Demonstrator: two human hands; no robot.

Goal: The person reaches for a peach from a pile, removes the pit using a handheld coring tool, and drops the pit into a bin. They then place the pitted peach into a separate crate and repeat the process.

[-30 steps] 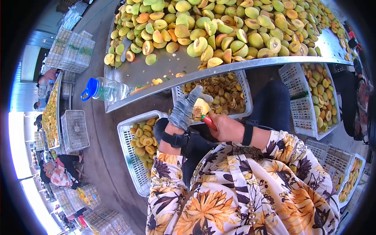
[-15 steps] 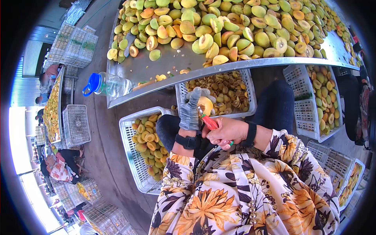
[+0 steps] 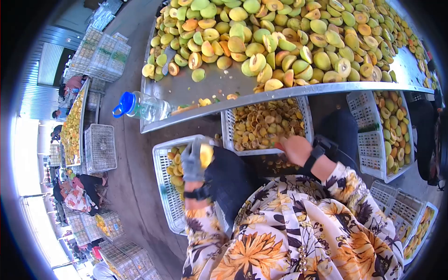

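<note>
My left hand (image 3: 192,161), in a grey glove and blurred by motion, holds a yellow peach half (image 3: 206,155) over the left white crate (image 3: 161,161). Pitted-looking peach halves (image 3: 174,170) lie in that crate, partly covered by my arm and knee. My right hand (image 3: 297,150) is bare and closed around a red-handled tool (image 3: 279,146), at the near rim of the middle crate (image 3: 261,152). Only a bit of the red handle shows; its metal end cannot be made out. Brown scraps and pits (image 3: 268,122) lie in the middle crate.
A metal table (image 3: 212,84) with a raised edge carries a large heap of peach halves (image 3: 280,46). A blue-capped bottle (image 3: 144,107) lies on its left corner. Another peach crate (image 3: 373,135) stands at the right. Co-workers (image 3: 81,191) and stacked crates (image 3: 100,147) are farther left.
My hands have parted. The left has carried the peach half left, over the left crate; the right has moved right and up with the red-handled tool. The view has shifted slightly.
</note>
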